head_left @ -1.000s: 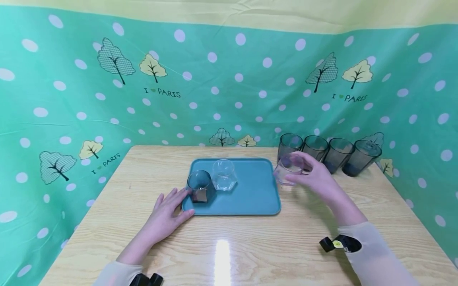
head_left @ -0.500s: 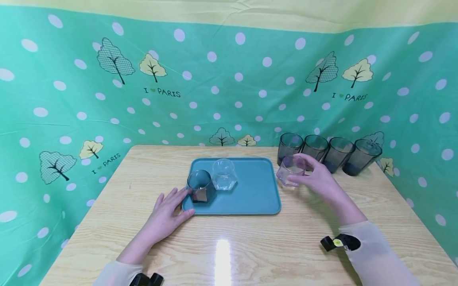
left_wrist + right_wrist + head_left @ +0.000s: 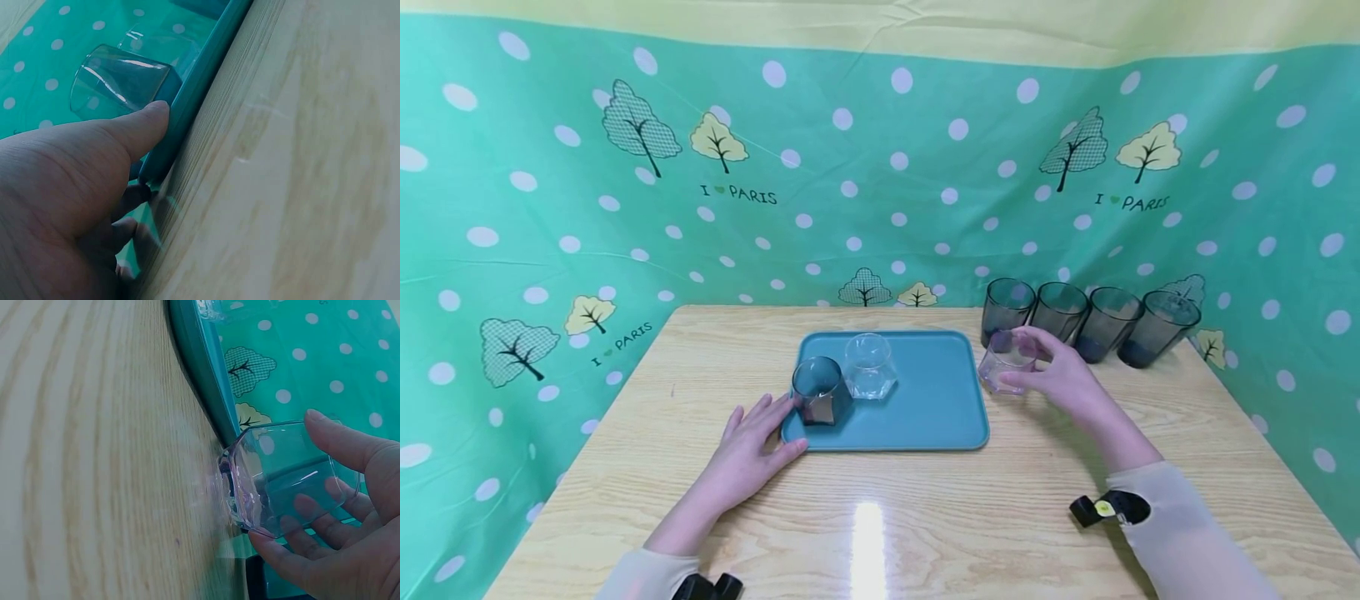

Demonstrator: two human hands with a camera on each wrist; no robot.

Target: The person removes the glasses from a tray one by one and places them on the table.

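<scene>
Compared with a second ago, the pink-tinted glass (image 3: 1002,367) sits slightly further right and nearer the front edge of the desk (image 3: 962,517), no longer overlapping the right rim of the tray (image 3: 925,417) as it did; the left hand (image 3: 752,446) and both glasses on the tray look unchanged. The pink-tinted glass is upright, just beside the tray's right edge, within the grasp of the right hand (image 3: 1060,371), which comes at it from the right with thumb and fingers on opposite sides. The left hand is spread loosely, gripping nothing, its fingers and thumb at the tray's near left corner. Close to that corner stands a dark glass (image 3: 820,400), with a clear glass (image 3: 869,375) behind it to the right. The head view alone takes in the whole row of four tall grey glasses (image 3: 1097,333) at the desk's far right corner. The right wrist view shows fingers through the held glass's wall; whether its base touches the desk I cannot tell. The left wrist view shows the thumb tip against the tray's rim.
</scene>
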